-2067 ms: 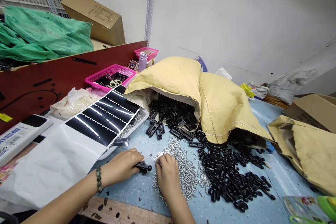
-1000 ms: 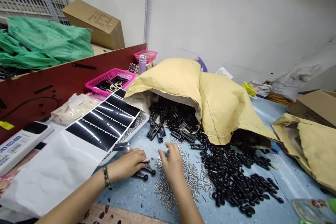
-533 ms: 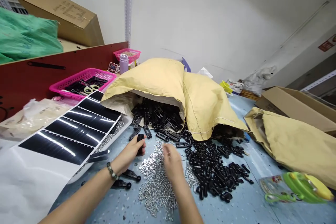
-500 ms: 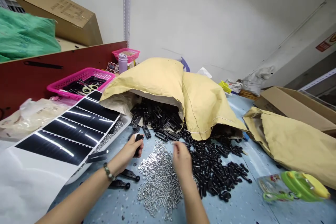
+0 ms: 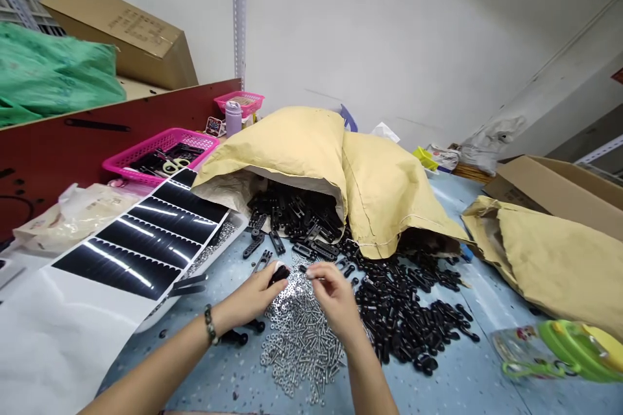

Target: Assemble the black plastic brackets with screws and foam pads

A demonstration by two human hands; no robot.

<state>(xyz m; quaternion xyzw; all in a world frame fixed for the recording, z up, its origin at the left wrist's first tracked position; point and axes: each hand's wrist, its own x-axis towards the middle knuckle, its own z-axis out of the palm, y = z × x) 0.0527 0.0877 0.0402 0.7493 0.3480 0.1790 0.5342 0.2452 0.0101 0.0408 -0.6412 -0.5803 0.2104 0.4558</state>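
My left hand (image 5: 252, 300) grips a small black plastic part (image 5: 279, 274) between thumb and fingers, above the edge of a heap of silver screws and nuts (image 5: 299, 350). My right hand (image 5: 335, 301) hangs over the top of that heap, its fingertips pinched on a small silver fastener (image 5: 308, 276). The fastener is partly hidden by the fingers. A large spread of black plastic parts (image 5: 409, 318) lies to the right of my right hand. More black parts (image 5: 292, 220) spill from the mouth of a tan kraft-paper sack (image 5: 287, 149). Two loose black pieces (image 5: 236, 337) lie under my left wrist.
The blue speckled tabletop (image 5: 452, 389) carries everything. At left lie a white sheet with black scalloped strips (image 5: 141, 246) and a pink basket holding scissors (image 5: 160, 159). A red board (image 5: 58, 175) stands behind. Another kraft sack (image 5: 549, 259) and a cardboard box (image 5: 555, 188) sit at right.
My hands have come closer together over the silver heap. The left hand has lifted a black part and moved right, and the right fingers now pinch a fastener. The view has shifted slightly.
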